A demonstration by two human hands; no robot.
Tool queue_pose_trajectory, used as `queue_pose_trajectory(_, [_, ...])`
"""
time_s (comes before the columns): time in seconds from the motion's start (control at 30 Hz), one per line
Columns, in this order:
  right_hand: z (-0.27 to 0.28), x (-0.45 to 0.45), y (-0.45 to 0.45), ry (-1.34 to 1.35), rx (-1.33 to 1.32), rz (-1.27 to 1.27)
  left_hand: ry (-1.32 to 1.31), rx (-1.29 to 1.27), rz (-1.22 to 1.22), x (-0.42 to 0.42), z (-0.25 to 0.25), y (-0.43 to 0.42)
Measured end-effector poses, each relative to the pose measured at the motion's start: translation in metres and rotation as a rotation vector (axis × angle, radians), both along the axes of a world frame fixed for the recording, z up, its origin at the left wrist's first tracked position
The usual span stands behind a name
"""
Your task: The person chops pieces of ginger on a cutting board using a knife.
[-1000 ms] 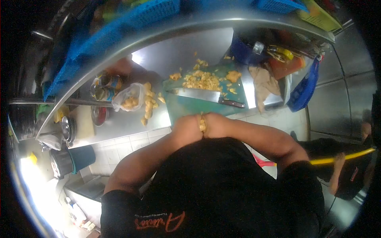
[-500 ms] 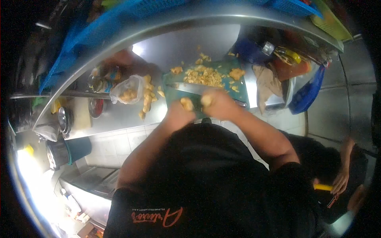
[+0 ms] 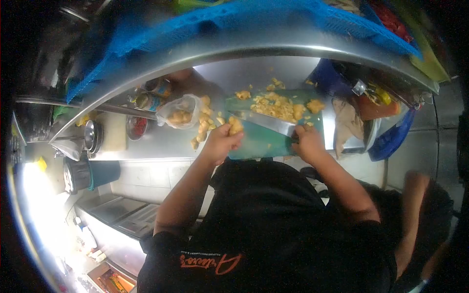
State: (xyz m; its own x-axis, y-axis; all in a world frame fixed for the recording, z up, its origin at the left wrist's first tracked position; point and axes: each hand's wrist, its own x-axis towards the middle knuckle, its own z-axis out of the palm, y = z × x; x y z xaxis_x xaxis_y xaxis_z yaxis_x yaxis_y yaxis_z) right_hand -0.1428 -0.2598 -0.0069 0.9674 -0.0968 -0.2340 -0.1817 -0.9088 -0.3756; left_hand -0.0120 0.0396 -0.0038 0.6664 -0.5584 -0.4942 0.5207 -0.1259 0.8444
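Observation:
My left hand (image 3: 218, 144) is closed around a knobbly piece of ginger (image 3: 236, 125) at the left edge of the green cutting board (image 3: 254, 142). My right hand (image 3: 311, 144) is wrapped around the dark handle of a large kitchen knife (image 3: 273, 123). The knife's broad blade lies across the board, pointing left. Beyond the blade sits a heap of chopped ginger (image 3: 273, 105), with a larger ginger lump (image 3: 315, 106) at its right. Several loose ginger pieces (image 3: 202, 128) lie on the counter left of the board, beside a clear plastic bag (image 3: 191, 118) holding more.
Jars (image 3: 146, 101) and a bowl with red contents (image 3: 138, 128) stand to the left. A brown cloth (image 3: 346, 122) lies right of the board. Overhead runs a metal shelf edge (image 3: 273, 45) with blue baskets (image 3: 234, 24). Another person's arm (image 3: 414, 210) is close on my right.
My right hand has moved right from a ginger piece to the knife handle. My left hand still holds ginger, slightly farther left on the board. The whole view has shifted.

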Motion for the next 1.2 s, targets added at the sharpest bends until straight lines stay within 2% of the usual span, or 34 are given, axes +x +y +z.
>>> queue_pose_trajectory(0.1, [-0.009, 0.003, -0.013, -0.007, 0.117, 0.088, 0.031, 0.076, 0.016, 0.0, 0.001, 0.008])
queue_pose_trajectory(0.2, [0.011, 0.002, -0.008, 0.12, 0.058, 0.102, -0.26, 0.389, -0.016, -0.002, -0.005, 0.0])
queue_pose_trajectory(0.3, [0.028, -0.003, 0.009, 0.187, 0.071, 0.104, -0.922, 0.605, -0.111, 0.0, -0.021, -0.011])
queue_pose_trajectory(0.4, [0.037, -0.004, 0.025, 0.18, 0.058, 0.136, -0.922, 0.707, 0.023, 0.002, -0.025, -0.017])
queue_pose_trajectory(0.5, [0.03, -0.002, 0.031, 0.147, 0.053, 0.183, -1.079, 0.687, -0.039, 0.009, -0.027, -0.01])
queue_pose_trajectory(0.7, [0.068, 0.021, 0.043, 0.221, -0.098, 0.266, -1.04, 0.693, -0.117, 0.022, -0.023, -0.007])
queue_pose_trajectory(0.8, [0.075, 0.029, 0.054, 0.213, -0.129, 0.278, -1.113, 0.639, -0.089, 0.028, -0.031, -0.007])
queue_pose_trajectory(0.9, [0.022, 0.036, 0.072, 0.359, -0.083, 0.196, -1.009, 0.631, -0.039, 0.031, -0.038, -0.007])
queue_pose_trajectory(1.0, [-0.004, 0.051, 0.075, 0.308, -0.081, 0.195, -0.998, 0.639, -0.03, 0.034, -0.044, -0.006])
queue_pose_trajectory(1.03, [-0.006, 0.05, 0.07, 0.288, -0.054, 0.195, -1.118, 0.639, 0.012, 0.03, -0.048, -0.004])
queue_pose_trajectory(1.1, [0.02, 0.057, 0.066, 0.25, -0.002, 0.195, -1.354, 0.638, 0.101, 0.019, -0.032, -0.006])
queue_pose_trajectory(1.17, [-0.001, 0.055, 0.048, 0.28, -0.007, 0.21, -1.328, 0.38, 0.109, -0.005, 0.027, -0.013])
queue_pose_trajectory(1.2, [-0.007, 0.052, 0.038, 0.309, -0.017, 0.236, -1.141, 0.193, -0.116, -0.016, 0.052, -0.017])
